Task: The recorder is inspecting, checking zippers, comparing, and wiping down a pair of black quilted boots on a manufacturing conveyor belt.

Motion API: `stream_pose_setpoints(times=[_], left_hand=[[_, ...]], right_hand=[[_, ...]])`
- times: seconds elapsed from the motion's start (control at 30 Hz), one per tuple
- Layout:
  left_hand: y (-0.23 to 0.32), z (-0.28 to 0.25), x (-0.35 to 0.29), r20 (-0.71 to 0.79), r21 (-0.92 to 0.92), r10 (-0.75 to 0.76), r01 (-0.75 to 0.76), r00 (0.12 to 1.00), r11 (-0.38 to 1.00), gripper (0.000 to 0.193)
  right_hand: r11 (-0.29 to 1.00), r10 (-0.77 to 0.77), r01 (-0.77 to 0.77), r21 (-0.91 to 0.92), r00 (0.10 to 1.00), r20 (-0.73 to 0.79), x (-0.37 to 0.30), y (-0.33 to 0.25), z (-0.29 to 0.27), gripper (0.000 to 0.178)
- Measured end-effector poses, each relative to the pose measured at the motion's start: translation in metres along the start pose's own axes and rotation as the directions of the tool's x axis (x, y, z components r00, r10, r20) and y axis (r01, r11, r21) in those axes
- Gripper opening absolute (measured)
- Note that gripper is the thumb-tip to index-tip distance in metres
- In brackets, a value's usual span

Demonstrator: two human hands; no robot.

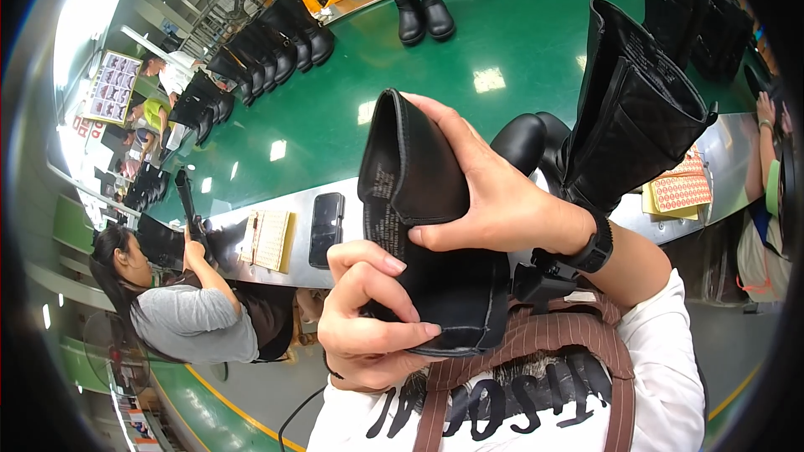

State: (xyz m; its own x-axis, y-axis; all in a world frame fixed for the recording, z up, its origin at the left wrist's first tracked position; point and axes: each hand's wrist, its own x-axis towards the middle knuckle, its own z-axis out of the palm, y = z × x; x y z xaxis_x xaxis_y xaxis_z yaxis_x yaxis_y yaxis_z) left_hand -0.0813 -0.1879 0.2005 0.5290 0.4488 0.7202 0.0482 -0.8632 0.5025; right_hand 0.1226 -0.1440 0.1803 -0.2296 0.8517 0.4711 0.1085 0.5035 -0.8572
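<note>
A black leather boot [431, 176] is held up in front of my chest, its shaft opening tipped toward me so the lining with small print shows. My right hand [502, 188], with a black watch on the wrist, wraps round the shaft from the right, its thumb pressing on the folded edge. Lower down, my left hand [368, 318] is closed on the boot's near edge, fingertips against the leather. What the rest of the boot looks like is hidden. Just beyond my right forearm stands a pair of tall black boots [632, 125], their shafts leaning right.
A green conveyor belt [469, 84] carries several black boots [276, 38]. Along its metal edge lie a black phone [327, 230], a sticker pad [268, 240] and another sticker stack [680, 188]. A co-worker in grey [197, 322] handles a boot at left; another person's arm [762, 151] shows at right.
</note>
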Motion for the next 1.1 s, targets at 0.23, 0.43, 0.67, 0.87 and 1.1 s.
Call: stream_pose_setpoints(times=[0.23,0.43,0.67,0.87,1.1], left_hand=[[-0.003,-0.002,-0.001,-0.098,-0.006,-0.019,0.018,0.995,1.0,0.03],[0.001,0.002,0.0,-0.072,0.046,0.034,-0.03,0.997,0.998,0.033],[-0.005,0.001,0.0,-0.089,0.036,0.035,-0.032,0.995,0.999,0.032],[-0.004,0.003,-0.002,-0.101,0.046,0.005,0.0,0.995,0.999,0.031],[-0.002,0.006,0.0,-0.115,0.047,-0.003,0.008,0.993,0.999,0.029]], right_hand=[[0.961,0.013,-0.042,0.274,0.994,0.105,0.002,0.007,-0.014,0.102],[0.993,0.015,-0.021,0.114,0.998,0.055,0.002,-0.001,-0.006,0.104],[0.99,-0.009,0.001,0.138,0.998,0.058,0.003,0.008,-0.009,0.102],[0.99,0.012,-0.021,0.137,0.998,0.069,0.005,0.007,-0.006,0.103],[0.989,0.026,-0.032,0.143,0.999,0.042,0.007,0.007,-0.003,0.104]])
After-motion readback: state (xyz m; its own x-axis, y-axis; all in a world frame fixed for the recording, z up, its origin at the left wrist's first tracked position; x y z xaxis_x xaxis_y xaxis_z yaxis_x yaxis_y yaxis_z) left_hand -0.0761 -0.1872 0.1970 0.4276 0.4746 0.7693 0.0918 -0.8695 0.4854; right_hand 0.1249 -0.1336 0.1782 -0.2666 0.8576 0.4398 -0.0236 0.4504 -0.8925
